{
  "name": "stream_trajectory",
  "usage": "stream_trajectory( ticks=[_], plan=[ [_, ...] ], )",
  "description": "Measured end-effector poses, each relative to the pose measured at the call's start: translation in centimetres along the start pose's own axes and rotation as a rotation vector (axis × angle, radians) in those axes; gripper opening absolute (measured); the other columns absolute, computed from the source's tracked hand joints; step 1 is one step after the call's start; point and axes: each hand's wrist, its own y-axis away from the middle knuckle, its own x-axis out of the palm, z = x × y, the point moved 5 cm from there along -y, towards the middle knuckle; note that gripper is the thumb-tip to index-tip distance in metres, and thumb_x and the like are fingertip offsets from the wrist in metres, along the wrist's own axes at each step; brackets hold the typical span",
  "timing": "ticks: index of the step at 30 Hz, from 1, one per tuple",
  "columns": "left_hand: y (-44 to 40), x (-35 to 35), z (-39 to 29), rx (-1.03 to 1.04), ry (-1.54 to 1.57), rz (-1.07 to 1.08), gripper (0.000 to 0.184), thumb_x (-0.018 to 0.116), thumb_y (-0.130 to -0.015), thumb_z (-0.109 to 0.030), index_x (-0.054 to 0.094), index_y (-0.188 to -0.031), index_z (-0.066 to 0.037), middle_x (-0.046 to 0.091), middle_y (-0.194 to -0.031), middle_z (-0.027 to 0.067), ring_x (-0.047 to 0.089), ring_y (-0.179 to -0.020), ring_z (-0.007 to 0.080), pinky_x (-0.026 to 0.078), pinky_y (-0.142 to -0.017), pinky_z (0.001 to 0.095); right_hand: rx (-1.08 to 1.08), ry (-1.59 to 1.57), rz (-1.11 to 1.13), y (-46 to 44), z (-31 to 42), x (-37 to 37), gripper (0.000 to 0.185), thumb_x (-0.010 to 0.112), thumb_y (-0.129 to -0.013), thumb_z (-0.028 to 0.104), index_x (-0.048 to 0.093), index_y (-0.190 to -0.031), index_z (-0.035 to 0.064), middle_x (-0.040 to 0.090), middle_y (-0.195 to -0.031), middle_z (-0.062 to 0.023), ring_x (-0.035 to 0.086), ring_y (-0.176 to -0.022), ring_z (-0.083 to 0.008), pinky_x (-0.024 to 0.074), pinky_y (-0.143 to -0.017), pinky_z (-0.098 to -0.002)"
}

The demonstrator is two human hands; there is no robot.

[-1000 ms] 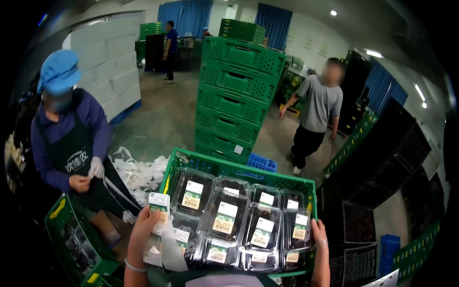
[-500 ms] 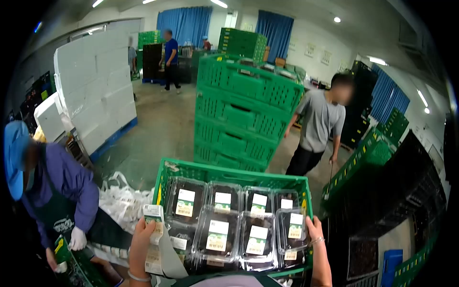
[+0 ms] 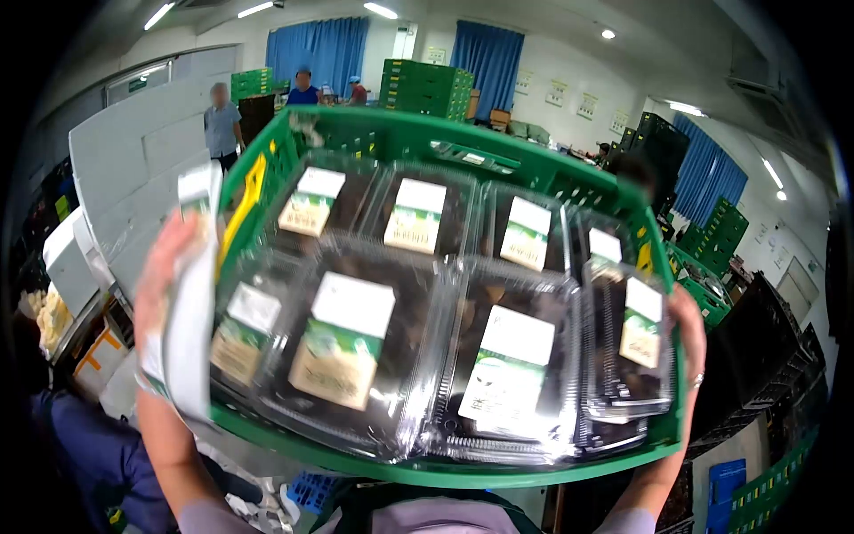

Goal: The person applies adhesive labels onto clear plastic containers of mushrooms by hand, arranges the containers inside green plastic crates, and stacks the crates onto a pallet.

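A green crate (image 3: 445, 474) hangs in the air close to the camera, between my two hands. Clear plastic boxes (image 3: 342, 343) with dark contents and white-green-tan labels fill it in overlapping layers. My left hand (image 3: 165, 276) is closed round the crate's left side, and a strip of labels (image 3: 191, 303) hangs beside that hand. On the right side, my right hand (image 3: 689, 334) grips the crate's edge; its fingers are partly hidden behind the rim. The crate tilts slightly down to the right.
White stacked boxes (image 3: 142, 160) stand at the left. A person in purple (image 3: 98, 463) is low at the left edge. Another person's head shows behind the crate's right corner. Green crates (image 3: 427, 89) are stacked behind; dark crates (image 3: 747, 356) stand right.
The crate has risen toward the camera with both hands on it, covering the stack of green crates in front. The person in gray is now mostly hidden.
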Motion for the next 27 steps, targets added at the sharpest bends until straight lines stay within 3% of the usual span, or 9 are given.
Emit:
stream_trajectory(
  ticks=[2, 4, 5, 8, 18, 21, 22, 25, 27],
  plan=[
    [-7.3, -0.9, -1.3, 0.07, 0.169, 0.164, 0.022, 0.049, -0.091, -0.027, 0.049, -0.089, -0.005, 0.052, -0.077, 0.0034, 0.051, -0.072, 0.0074, 0.041, -0.062, 0.0157, -0.041, -0.174, -0.031, -3.9, 2.3, 0.4, 0.032, 0.059, -0.082, 0.02, 0.054, -0.107, -0.0001, 0.057, -0.077, -0.0044, 0.057, -0.07, -0.0135, 0.0472, -0.063, -0.0253],
    [-10.7, 0.0, -4.2, 0.083, 0.019, 0.229, 0.027, 0.047, -0.092, -0.029, 0.048, -0.098, -0.003, 0.053, -0.085, 0.0052, 0.051, -0.074, 0.0083, 0.043, -0.071, 0.0168, -0.092, -0.518, -0.077, -7.6, 4.7, 0.9, 0.037, 0.055, -0.085, 0.025, 0.054, -0.112, -0.0019, 0.064, -0.09, -0.0156, 0.065, -0.081, -0.0219, 0.055, -0.076, -0.0343],
    [-12.8, -0.2, -4.7, 0.096, -0.028, 0.252, 0.027, 0.047, -0.092, -0.029, 0.047, -0.099, -0.003, 0.052, -0.087, 0.0054, 0.05, -0.075, 0.0086, 0.043, -0.071, 0.0174, 0.104, -0.574, 0.056, -9.2, 6.4, 2.0, 0.039, 0.052, -0.087, 0.028, 0.054, -0.112, -0.0015, 0.064, -0.091, -0.0179, 0.065, -0.078, -0.0237, 0.0555, -0.074, -0.0355],
    [-20.4, -1.0, -3.9, 0.156, -0.08, 0.283, 0.028, 0.046, -0.092, -0.03, 0.046, -0.102, -0.004, 0.051, -0.091, 0.0061, 0.049, -0.079, 0.0097, 0.043, -0.073, 0.0192, 0.316, -0.612, 0.24, -16.4, 7.2, 6.0, 0.041, 0.048, -0.089, 0.032, 0.054, -0.114, -0.0009, 0.063, -0.092, -0.0202, 0.065, -0.074, -0.0253, 0.056, -0.072, -0.0364],
    [-56.4, -2.5, 4.6, 0.257, -0.132, 0.337, 0.032, 0.042, -0.094, -0.031, 0.042, -0.112, -0.004, 0.046, -0.104, 0.0082, 0.043, -0.094, 0.0131, 0.041, -0.081, 0.0253, 0.36, -0.659, 0.742, -39.6, 1.8, 20.8, 0.047, 0.048, -0.09, 0.035, 0.048, -0.122, 0.0008, 0.062, -0.098, -0.02, 0.064, -0.076, -0.0234, 0.0555, -0.068, -0.0338],
    [-65.7, 0.8, 8.0, 0.255, -0.155, 0.342, 0.034, 0.041, -0.094, -0.031, 0.041, -0.115, -0.004, 0.045, -0.108, 0.0088, 0.041, -0.098, 0.0141, 0.041, -0.083, 0.0271, -0.419, -0.131, -0.043, -43.6, -0.9, 16.5, 0.043, 0.054, -0.088, 0.027, 0.046, -0.122, 0.0006, 0.057, -0.106, -0.0167, 0.06, -0.09, -0.019, 0.0514, -0.077, -0.0292],
    [-68.7, 1.4, 9.4, 0.258, -0.155, 0.344, 0.034, 0.04, -0.094, -0.031, 0.04, -0.116, -0.004, 0.045, -0.109, 0.009, 0.041, -0.099, 0.0145, 0.04, -0.084, 0.0277, -0.676, 0.002, -0.166, -41.9, -0.4, 22.8, 0.038, 0.056, -0.088, 0.023, 0.049, -0.118, -0.0005, 0.06, -0.098, -0.014, 0.059, -0.083, -0.0161, 0.0516, -0.072, -0.0272],
    [-75.8, 3.4, 13.2, 0.268, -0.176, 0.328, 0.036, 0.039, -0.095, -0.032, 0.039, -0.118, -0.005, 0.043, -0.113, 0.0097, 0.039, -0.104, 0.0155, 0.04, -0.086, 0.0295, -0.336, -0.014, -0.174, -49.1, -5.7, 18.8, 0.038, 0.058, -0.085, 0.02, 0.05, -0.117, 0.0, 0.059, -0.105, -0.0144, 0.059, -0.088, -0.0167, 0.0497, -0.076, -0.0273],
    [-79.3, 4.2, 15.5, 0.282, -0.196, 0.304, 0.037, 0.038, -0.095, -0.032, 0.038, -0.12, -0.005, 0.042, -0.116, 0.0101, 0.038, -0.107, 0.0162, 0.04, -0.087, 0.0307, 0.303, -0.446, 0.155, -50.9, -8.0, 20.7, 0.032, 0.056, -0.086, 0.022, 0.055, -0.111, 0.0025, 0.061, -0.103, -0.0122, 0.06, -0.089, -0.0162, 0.052, -0.076, -0.0289]
  ],
)
